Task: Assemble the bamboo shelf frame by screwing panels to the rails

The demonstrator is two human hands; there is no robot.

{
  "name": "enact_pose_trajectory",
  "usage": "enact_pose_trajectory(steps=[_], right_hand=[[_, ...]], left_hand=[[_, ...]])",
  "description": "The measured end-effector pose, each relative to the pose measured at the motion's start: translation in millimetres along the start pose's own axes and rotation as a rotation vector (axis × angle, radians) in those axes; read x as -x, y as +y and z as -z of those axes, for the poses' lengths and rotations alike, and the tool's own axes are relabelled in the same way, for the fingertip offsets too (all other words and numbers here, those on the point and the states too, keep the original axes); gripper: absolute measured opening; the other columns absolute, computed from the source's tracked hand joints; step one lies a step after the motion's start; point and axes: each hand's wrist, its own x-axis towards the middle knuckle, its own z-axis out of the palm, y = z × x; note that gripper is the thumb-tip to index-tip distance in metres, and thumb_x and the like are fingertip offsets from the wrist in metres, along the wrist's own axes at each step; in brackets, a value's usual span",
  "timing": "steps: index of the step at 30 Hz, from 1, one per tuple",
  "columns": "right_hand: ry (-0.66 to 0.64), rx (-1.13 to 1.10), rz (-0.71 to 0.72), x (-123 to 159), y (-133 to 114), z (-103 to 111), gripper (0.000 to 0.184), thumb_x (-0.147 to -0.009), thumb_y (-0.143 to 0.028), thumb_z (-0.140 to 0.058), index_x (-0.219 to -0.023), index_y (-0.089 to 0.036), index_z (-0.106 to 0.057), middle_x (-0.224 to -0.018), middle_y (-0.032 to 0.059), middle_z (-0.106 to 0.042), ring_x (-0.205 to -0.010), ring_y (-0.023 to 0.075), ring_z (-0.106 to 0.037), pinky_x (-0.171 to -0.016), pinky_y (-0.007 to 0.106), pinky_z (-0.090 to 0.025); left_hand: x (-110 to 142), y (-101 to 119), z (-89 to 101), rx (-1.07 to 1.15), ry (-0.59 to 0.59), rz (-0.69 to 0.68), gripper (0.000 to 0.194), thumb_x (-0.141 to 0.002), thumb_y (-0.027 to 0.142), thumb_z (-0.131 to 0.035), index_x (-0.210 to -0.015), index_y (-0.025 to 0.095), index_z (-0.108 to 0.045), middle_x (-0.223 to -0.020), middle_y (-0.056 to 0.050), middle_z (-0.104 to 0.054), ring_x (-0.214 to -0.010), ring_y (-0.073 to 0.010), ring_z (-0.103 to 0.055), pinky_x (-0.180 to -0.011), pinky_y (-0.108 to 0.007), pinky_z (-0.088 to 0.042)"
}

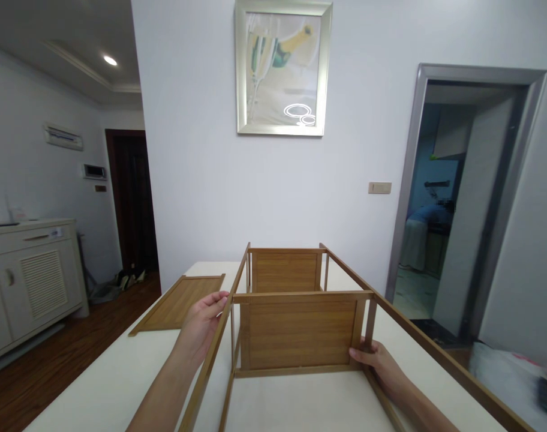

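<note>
Two upright panels, the near panel [300, 333] and the far panel [285, 270], stand across a wooden frame [402, 317] on the white table [134, 366]. The left hand [206, 321] has its thumb and fingers closed on the frame's left rail [211, 351], beside the near panel's top corner, while the right hand [376, 363] is clamped round that panel's lower right corner, thumb on its face, other fingers partly hidden. A loose panel [183, 303] lies flat, left of the frame.
</note>
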Motion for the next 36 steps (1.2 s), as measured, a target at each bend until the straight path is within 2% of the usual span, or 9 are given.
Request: enact_pose_trajectory(steps=[5,9,14,18,25,36], right_hand=[[-0.016,0.013,0.006,-0.5,0.2,1.1,0.034,-0.061,-0.038,-0.084,-0.086,-0.018,-0.074,-0.099,0.0095,-0.077,-0.101,0.0349,-0.069,-0.099,0.048,-0.048],[-0.006,0.028,0.003,-1.0,0.2,1.4,0.036,-0.060,-0.040,-0.084,-0.085,-0.017,-0.073,-0.096,0.0098,-0.077,-0.099,0.0359,-0.070,-0.096,0.049,-0.050],[-0.017,0.001,-0.005,-1.1,0.9,1.8,0.035,-0.060,-0.038,-0.085,-0.086,-0.017,-0.073,-0.096,0.0099,-0.078,-0.099,0.0351,-0.070,-0.098,0.049,-0.049],[-0.042,-0.030,0.009,-1.8,2.2,3.2,0.031,-0.063,-0.035,-0.084,-0.086,-0.017,-0.074,-0.096,0.0093,-0.078,-0.097,0.0343,-0.071,-0.098,0.050,-0.048],[-0.030,-0.017,0.008,-2.1,2.7,3.4,0.033,-0.061,-0.036,-0.085,-0.086,-0.018,-0.075,-0.096,0.0095,-0.078,-0.098,0.0350,-0.071,-0.100,0.051,-0.047],[-0.018,-0.004,-0.008,-0.2,-1.2,1.0,0.033,-0.061,-0.036,-0.085,-0.086,-0.018,-0.074,-0.097,0.0094,-0.078,-0.098,0.0347,-0.070,-0.098,0.049,-0.048]], left_hand=[[0.5,0.5,-1.6,0.014,0.022,0.008,0.028,-0.059,0.019,-0.086,-0.082,0.013,-0.072,-0.074,-0.006,-0.075,-0.063,-0.0125,-0.068,-0.063,-0.020,-0.054],[1.3,1.6,-2.7,0.026,0.006,0.016,0.029,-0.059,0.021,-0.086,-0.082,0.013,-0.071,-0.073,-0.006,-0.075,-0.064,-0.0136,-0.068,-0.063,-0.022,-0.054],[0.4,2.2,-2.1,0.016,-0.005,0.007,0.032,-0.060,0.027,-0.087,-0.085,0.013,-0.072,-0.076,-0.004,-0.074,-0.067,-0.0126,-0.067,-0.065,-0.021,-0.054],[-1.4,1.0,-2.5,0.000,0.031,-0.016,0.037,-0.059,0.033,-0.088,-0.086,0.013,-0.072,-0.080,-0.003,-0.074,-0.071,-0.0123,-0.066,-0.067,-0.021,-0.053],[-0.1,2.9,-4.7,-0.088,0.055,0.014,0.041,-0.056,0.043,-0.088,-0.077,0.013,-0.070,-0.076,-0.003,-0.072,-0.065,-0.0119,-0.063,-0.064,-0.022,-0.051],[9.0,8.9,-9.8,-0.148,-0.020,0.012,0.037,-0.064,0.044,-0.084,-0.082,0.013,-0.076,-0.077,-0.007,-0.074,-0.070,-0.0159,-0.065,-0.064,-0.023,-0.050]])
